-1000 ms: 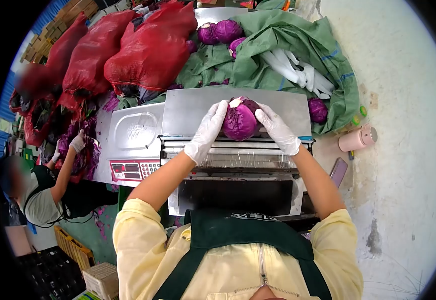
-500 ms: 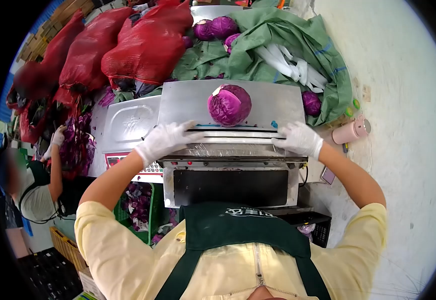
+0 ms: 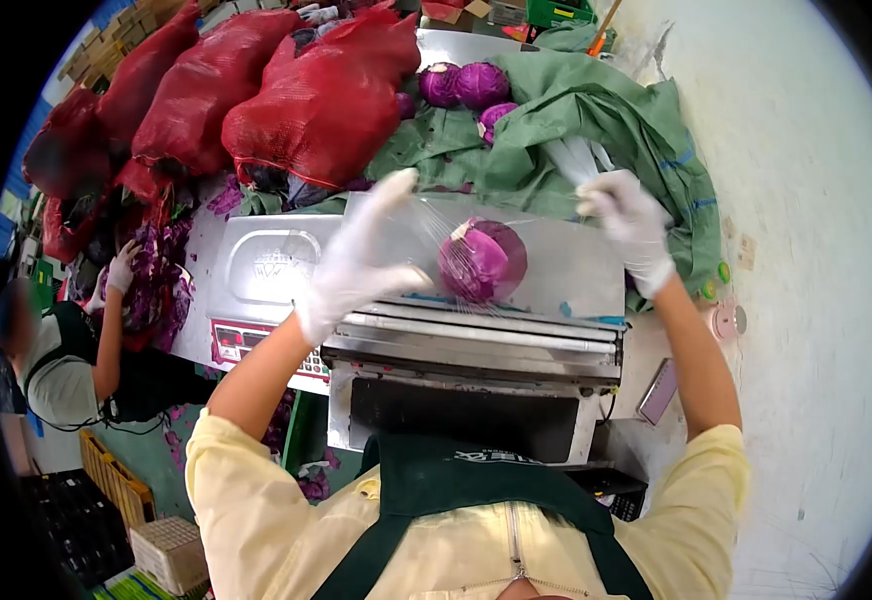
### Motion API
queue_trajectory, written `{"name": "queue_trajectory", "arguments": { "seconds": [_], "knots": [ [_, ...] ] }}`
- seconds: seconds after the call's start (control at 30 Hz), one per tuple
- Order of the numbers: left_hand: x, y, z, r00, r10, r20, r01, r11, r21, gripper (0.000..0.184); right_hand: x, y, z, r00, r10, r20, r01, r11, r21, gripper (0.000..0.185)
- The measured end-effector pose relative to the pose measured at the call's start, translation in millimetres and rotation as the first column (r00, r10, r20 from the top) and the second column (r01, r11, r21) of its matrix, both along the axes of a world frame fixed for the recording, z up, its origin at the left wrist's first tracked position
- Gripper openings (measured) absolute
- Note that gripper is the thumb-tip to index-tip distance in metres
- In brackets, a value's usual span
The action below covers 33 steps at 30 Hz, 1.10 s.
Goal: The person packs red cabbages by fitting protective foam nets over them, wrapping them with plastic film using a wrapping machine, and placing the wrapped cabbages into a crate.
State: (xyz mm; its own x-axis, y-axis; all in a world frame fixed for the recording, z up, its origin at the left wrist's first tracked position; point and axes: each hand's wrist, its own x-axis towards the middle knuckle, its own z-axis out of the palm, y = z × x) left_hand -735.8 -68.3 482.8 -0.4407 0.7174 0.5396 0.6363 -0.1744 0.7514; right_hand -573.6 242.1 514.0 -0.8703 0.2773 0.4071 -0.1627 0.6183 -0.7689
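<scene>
A round purple cabbage (image 3: 483, 262) rests on the metal plate (image 3: 581, 268) between the left hand (image 3: 358, 262) and right hand (image 3: 632, 228), its pale stem end tipped up and leftward. Creased, see-through film (image 3: 424, 222) spans the space between both hands, drawn over it.

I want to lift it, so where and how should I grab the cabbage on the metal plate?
I'd probably cup the cabbage by its left and right sides, left hand from the left, right hand from the right: it's ball-shaped, those sides bulging opposite each other above the metal plate.
</scene>
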Motion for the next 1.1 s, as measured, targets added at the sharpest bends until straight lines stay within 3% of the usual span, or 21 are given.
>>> {"name": "queue_trajectory", "arguments": {
  "seconds": [0.03,0.07,0.13,0.2,0.27,0.33,0.37,0.43,0.47,0.57,0.63,0.7,0.73,0.8,0.83,0.9,0.93,0.97,1.0,1.07,1.1],
  "knots": [
    [-4,13,-18,0.987,-0.043,-0.153,0.018,0.987,-0.163,0.094,-19,19,-36,0.991,0.099,-0.088,-0.077,0.972,0.222,0.029],
    [-9,27,-38,0.949,-0.107,-0.296,0.007,0.947,-0.321,0.111,-21,17,-46,0.992,0.111,0.067,-0.129,0.905,0.405,0.045],
    [0,47,-63,0.971,-0.234,-0.055,0.198,0.91,-0.365,0.115,-30,4,-80,0.918,0.223,0.329,-0.377,0.754,0.539,0.056],
    [4,63,-62,0.979,-0.201,-0.023,0.185,0.935,-0.301,0.108,-18,-28,-92,0.934,0.279,0.223,-0.318,0.934,0.164,0.075],
    [16,65,-49,0.884,-0.074,0.462,0.227,0.93,-0.287,0.096,0,-41,-53,0.853,0.376,0.362,-0.284,0.916,-0.284,0.077],
    [37,57,-39,0.722,-0.094,0.686,0.392,0.872,-0.293,0.08,30,-42,-49,0.745,0.439,0.502,-0.294,0.892,-0.344,0.076],
    [55,44,-22,0.548,0.007,0.837,0.508,0.792,-0.339,0.081,51,-52,-49,0.702,0.564,0.434,-0.296,0.786,-0.543,0.076],
    [84,24,-20,0.198,0.151,0.968,0.785,0.567,-0.249,0.091,97,-75,-41,0.494,0.773,0.397,0.12,0.392,-0.912,0.069],
    [96,13,-36,0.046,0.178,0.983,0.899,0.421,-0.118,0.099,122,-82,-46,0.447,0.839,0.311,0.327,0.17,-0.93,0.066],
    [152,-8,-40,-0.039,0.352,0.935,0.861,0.487,-0.148,0.1,170,-118,-70,0.426,0.883,0.199,0.478,-0.032,-0.878,0.06],
    [166,-16,-56,-0.107,0.337,0.935,0.868,0.491,-0.078,0.097,198,-127,-109,0.432,0.856,0.285,0.543,0.006,-0.84,0.059],
    [177,-26,-77,-0.266,0.264,0.927,0.729,0.684,0.014,0.08,206,-136,-110,0.469,0.786,0.403,0.563,0.086,-0.822,0.058],
    [166,-34,-66,-0.283,0.222,0.933,0.777,0.623,0.087,0.072,215,-139,-115,0.473,0.784,0.402,0.563,0.082,-0.822,0.058],
    [179,-56,-82,-0.006,0.138,0.99,0.691,0.717,-0.096,0.061,231,-144,-132,0.545,0.715,0.439,0.569,0.069,-0.82,0.058],
    [180,-74,-68,0.368,0.111,0.923,0.62,0.711,-0.333,0.053,236,-144,-134,0.575,0.686,0.445,0.613,-0.001,-0.79,0.056],
    [182,-103,-39,0.868,0.116,0.483,0.316,0.62,-0.718,0.028,255,-146,-127,0.705,0.602,0.376,0.541,-0.113,-0.833,0.056],
    [191,-117,-51,0.869,0.135,0.475,0.184,0.805,-0.565,0.017,263,-151,-120,0.812,0.497,0.306,0.456,-0.214,-0.864,0.056],
    [196,-125,-63,0.915,0.096,0.393,0.111,0.874,-0.472,0.016,268,-164,-114,0.775,0.349,0.528,0.553,0.031,-0.832,0.046],
    [198,-126,-65,0.951,0.067,0.302,0.051,0.93,-0.365,0.016,276,-171,-115,0.775,0.352,0.525,0.55,0.033,-0.835,0.046],
    [207,-116,-72,0.639,0.263,0.723,0.035,0.929,-0.369,0.022,289,-181,-122,0.776,0.143,0.614,0.353,0.709,-0.611,0.039],
    [206,-101,-58,0.535,0.311,0.786,0.013,0.927,-0.375,0.029,284,-189,-124,0.844,0.043,0.534,0.385,0.645,-0.66,0.035]
  ]
}}
